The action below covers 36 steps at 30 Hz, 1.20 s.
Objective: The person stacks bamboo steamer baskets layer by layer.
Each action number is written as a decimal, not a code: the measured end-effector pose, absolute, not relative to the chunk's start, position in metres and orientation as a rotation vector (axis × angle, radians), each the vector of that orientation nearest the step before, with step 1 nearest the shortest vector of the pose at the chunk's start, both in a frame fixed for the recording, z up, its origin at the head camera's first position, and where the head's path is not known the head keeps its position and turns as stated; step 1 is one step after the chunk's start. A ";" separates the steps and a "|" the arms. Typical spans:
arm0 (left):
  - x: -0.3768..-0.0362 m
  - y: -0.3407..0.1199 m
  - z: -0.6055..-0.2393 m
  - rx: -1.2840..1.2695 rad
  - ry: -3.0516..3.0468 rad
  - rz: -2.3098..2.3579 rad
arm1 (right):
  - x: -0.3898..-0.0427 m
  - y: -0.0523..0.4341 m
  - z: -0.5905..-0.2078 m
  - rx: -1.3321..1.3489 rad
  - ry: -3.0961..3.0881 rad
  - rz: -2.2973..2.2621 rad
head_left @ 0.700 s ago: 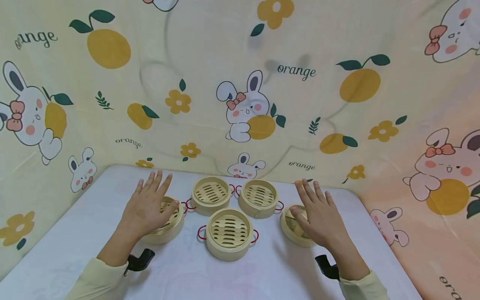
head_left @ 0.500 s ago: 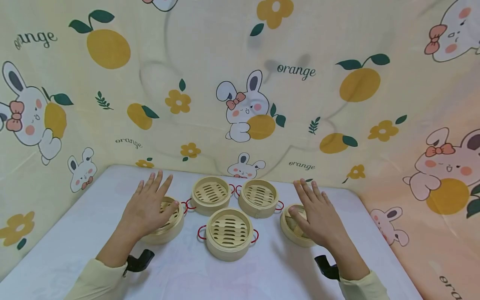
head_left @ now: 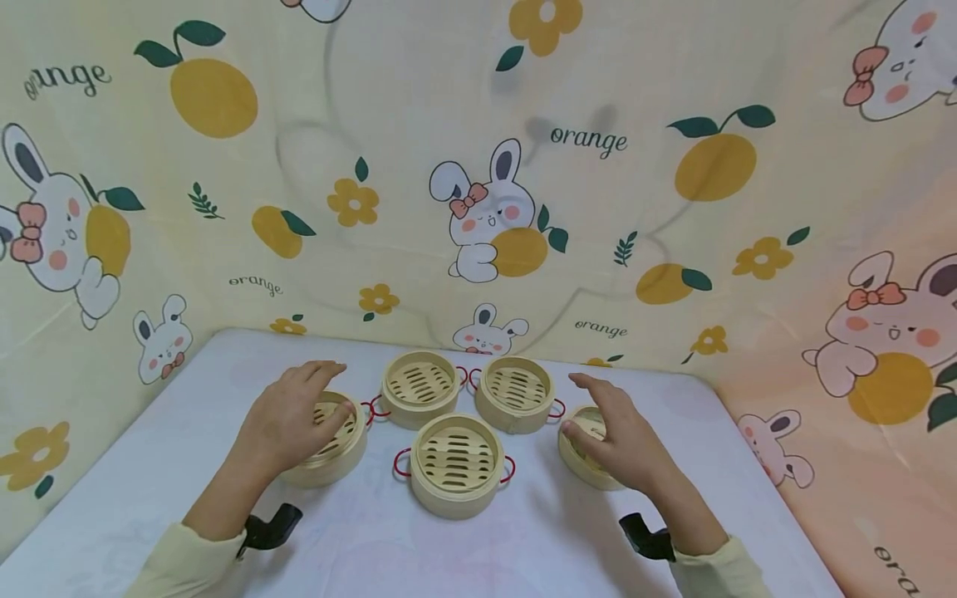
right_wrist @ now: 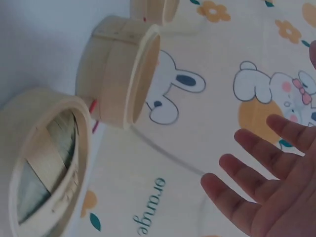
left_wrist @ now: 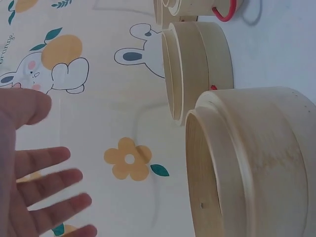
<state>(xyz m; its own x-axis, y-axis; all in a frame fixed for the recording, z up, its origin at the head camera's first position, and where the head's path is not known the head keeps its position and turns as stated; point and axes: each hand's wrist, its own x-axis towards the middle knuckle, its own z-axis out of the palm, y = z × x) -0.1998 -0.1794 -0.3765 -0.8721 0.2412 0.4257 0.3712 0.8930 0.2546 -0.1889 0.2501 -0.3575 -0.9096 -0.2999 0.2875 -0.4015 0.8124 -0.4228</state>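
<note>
My left hand point(head_left: 287, 419) hovers over the leftmost bamboo steamer basket point(head_left: 321, 472), hiding part of its slatted base. In the left wrist view the fingers point(left_wrist: 54, 187) are spread, holding nothing, apart from the basket wall point(left_wrist: 269, 163). On the other side, my right hand point(head_left: 624, 436) hangs over a round bamboo piece with a woven inside point(head_left: 586, 467), which looks like a steamer lid. Its fingers point(right_wrist: 266, 153) are also loosely spread with nothing in them. Between the hands stand a front steamer basket point(head_left: 458, 498) and two back ones, left point(head_left: 419, 415) and right point(head_left: 516, 421).
Red loop handles point(head_left: 402, 463) stick out from the baskets' sides. A white-covered table point(head_left: 478, 561) bears everything, and a cloth printed with rabbits and oranges point(head_left: 419, 83) rises behind it. Each wrist wears a black camera mount point(head_left: 272, 526).
Both hands have tipped: their fingers, raised and pointing away before, now bend forward and lower over the pieces beneath them. The baskets have stayed put.
</note>
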 end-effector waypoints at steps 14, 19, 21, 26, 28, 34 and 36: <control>-0.194 -0.182 -0.383 -0.390 -2.606 -0.481 | -0.197 0.238 -0.380 0.660 -2.643 0.971; -0.192 -0.184 -0.386 -0.341 -2.608 -0.497 | -0.199 0.232 -0.388 0.669 -2.645 1.072; -0.191 -0.184 -0.386 -0.335 -2.613 -0.504 | -0.200 0.230 -0.391 0.673 -2.659 1.157; -0.189 -0.185 -0.387 -0.315 -2.654 -0.538 | -0.201 0.223 -0.399 0.703 -2.669 1.382; -0.188 -0.186 -0.388 -0.301 -2.679 -0.551 | -0.202 0.219 -0.404 0.732 -2.668 1.429; -0.187 -0.188 -0.389 -0.303 -2.738 -0.581 | -0.203 0.209 -0.416 0.768 -2.660 1.527; -0.186 -0.189 -0.390 -0.314 -2.755 -0.582 | -0.203 0.207 -0.418 0.756 -2.659 1.550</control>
<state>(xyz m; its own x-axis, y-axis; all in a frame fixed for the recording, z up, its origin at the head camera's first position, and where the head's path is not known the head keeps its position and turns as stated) -0.1862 -0.1889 -0.3898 -0.9287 0.1481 0.3399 0.2729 0.8937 0.3562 -0.2026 0.2066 -0.4182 -0.8857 -0.4138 0.2103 -0.3870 0.4081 -0.8269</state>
